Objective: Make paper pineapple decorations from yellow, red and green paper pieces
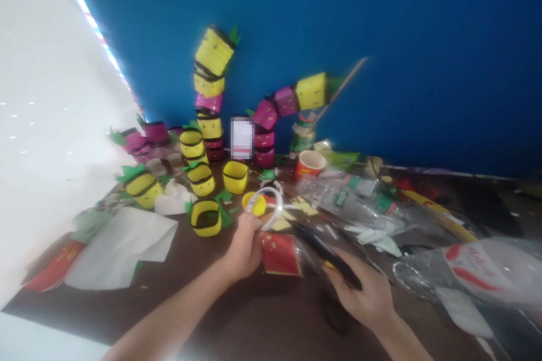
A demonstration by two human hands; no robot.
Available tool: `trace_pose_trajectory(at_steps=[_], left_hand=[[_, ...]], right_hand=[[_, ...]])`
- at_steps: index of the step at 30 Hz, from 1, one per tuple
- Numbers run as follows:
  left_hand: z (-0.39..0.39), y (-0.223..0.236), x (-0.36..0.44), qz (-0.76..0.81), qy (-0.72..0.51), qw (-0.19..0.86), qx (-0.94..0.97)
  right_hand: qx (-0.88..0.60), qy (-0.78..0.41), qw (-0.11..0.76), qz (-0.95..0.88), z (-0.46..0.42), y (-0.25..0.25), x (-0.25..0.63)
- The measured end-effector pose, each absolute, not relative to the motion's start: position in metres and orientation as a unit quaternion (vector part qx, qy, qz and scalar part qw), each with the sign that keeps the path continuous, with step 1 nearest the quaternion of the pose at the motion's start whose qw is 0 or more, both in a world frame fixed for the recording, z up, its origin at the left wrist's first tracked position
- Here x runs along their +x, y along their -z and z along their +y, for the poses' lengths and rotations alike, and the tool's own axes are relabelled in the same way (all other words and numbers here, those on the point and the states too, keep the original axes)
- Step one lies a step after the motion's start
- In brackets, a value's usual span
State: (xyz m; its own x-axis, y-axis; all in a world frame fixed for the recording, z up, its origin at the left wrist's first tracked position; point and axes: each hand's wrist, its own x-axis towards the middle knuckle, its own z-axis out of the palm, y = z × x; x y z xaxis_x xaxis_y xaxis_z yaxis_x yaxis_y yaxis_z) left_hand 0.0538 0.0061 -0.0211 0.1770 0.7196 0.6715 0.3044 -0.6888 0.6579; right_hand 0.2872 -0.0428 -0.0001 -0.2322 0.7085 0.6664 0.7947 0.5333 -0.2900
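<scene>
My left hand [248, 245] is closed on the near side of a translucent white ring [278, 206], held up over the table; whether it is a tape roll or a cut plastic band is unclear. Behind the ring shows a small round yellow piece [254, 203]. My right hand [366, 287] wraps round a long black tool with a yellow part [330, 251], blurred, its front end pointing toward the ring. Beneath and between the hands lies a red square packet [282, 254]. Yellow cups with black bands [206, 220] stand left of the ring.
Stacked yellow and purple cups [209, 84] lean at the blue wall. A white sheet [122, 248] lies left. At right are clear plastic bottles [339, 197], a larger bottle [486, 271], paper scraps [376, 240] and a red paper cup [311, 164].
</scene>
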Motion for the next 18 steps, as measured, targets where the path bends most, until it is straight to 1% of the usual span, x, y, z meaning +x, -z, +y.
trace_pose_trajectory(at_steps=[12,18], left_hand=[[0.0072,0.0191,0.0508,0.334,-0.52,0.189,0.763],[0.0089,0.0212,0.0508,0.319,-0.525,0.194,0.765]], right_hand=[[-0.499,0.086,0.37,-0.779,-0.0426,0.0005,0.2874],[-0.462,0.102,0.376,-0.797,-0.0392,-0.0023,0.2849]])
